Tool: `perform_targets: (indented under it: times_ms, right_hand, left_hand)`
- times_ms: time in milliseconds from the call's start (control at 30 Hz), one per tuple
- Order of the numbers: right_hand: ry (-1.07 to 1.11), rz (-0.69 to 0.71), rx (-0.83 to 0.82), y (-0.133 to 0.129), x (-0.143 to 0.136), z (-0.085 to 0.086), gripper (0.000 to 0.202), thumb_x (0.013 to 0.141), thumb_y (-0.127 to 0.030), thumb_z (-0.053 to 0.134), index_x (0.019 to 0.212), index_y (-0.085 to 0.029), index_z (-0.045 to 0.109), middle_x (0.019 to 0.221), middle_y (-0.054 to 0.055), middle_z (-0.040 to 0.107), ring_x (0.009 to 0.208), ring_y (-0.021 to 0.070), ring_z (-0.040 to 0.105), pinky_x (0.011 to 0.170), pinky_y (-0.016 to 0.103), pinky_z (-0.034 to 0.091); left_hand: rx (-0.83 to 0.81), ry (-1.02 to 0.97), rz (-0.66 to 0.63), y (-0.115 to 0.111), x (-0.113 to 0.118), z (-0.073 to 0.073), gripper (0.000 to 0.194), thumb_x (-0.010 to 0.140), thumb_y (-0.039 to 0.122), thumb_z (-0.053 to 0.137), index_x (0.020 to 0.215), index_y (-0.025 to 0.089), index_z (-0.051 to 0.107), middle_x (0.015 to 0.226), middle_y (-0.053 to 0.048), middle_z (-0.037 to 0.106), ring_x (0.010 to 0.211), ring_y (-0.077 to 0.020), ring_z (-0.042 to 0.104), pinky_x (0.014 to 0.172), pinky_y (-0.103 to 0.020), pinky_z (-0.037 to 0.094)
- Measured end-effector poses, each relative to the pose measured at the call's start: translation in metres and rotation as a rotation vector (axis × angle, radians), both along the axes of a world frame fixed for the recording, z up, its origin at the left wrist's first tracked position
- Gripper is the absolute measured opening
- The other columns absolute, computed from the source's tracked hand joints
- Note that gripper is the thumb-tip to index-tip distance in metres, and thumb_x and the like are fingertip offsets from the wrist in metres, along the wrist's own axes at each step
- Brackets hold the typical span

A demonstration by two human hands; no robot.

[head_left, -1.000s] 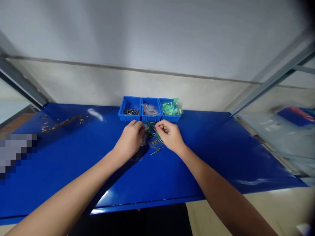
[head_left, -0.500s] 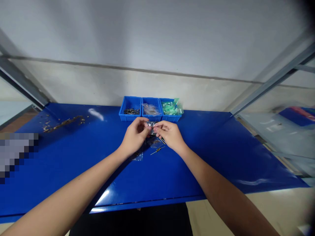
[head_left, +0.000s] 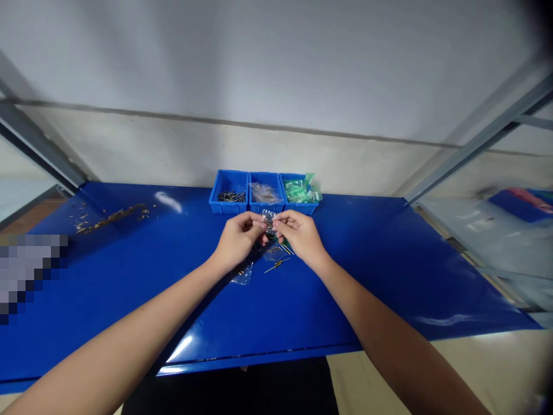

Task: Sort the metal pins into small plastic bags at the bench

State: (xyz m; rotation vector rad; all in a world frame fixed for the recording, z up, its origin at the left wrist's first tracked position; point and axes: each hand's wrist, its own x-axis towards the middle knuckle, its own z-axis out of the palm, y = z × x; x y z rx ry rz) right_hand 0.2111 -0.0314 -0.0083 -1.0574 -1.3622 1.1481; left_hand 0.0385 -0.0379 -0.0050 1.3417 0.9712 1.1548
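Left hand (head_left: 239,239) and right hand (head_left: 298,233) pinch one small clear bag (head_left: 268,218) above the tabletop (head_left: 389,276), near its rear edge (light, limp, likely slippery); best held at its edges.

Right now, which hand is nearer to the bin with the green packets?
Right. The right hand sits just in front of the bin with the green packets, slightly left of it; the left hand lies farther left, in front of the bin of dark screws.
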Motion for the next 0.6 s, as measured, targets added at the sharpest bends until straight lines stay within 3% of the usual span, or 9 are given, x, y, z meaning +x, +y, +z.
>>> perform_targets:
  times_ms: [433,600]
  right_hand:
    - [-0.057,0.008,-0.03,0.0017,0.0022,-0.0015,0.024,0.081,-0.042,0.074,0.083,-0.019,0.067,0.059,-0.004,0.059,0.047,0.0111,0.056,0.045,0.025,0.047]
    - [-0.072,0.025,-0.077,-0.0004,0.0023,0.0023,0.029,0.081,-0.046,0.073,0.081,-0.019,0.066,0.053,-0.005,0.057,0.039,0.0103,0.051,0.039,0.024,0.044]
  left_hand:
    - [0.015,0.004,0.011,0.0027,-0.0023,-0.0058,0.021,0.087,0.036,0.069,0.084,0.017,0.059,0.064,-0.002,0.067,0.057,-0.0151,0.064,0.058,-0.027,0.05]
    - [0.059,0.082,0.08,0.0016,-0.0042,-0.0028,0.022,0.086,0.036,0.069,0.078,0.019,0.057,0.052,0.004,0.056,0.043,-0.0099,0.049,0.045,-0.022,0.035]
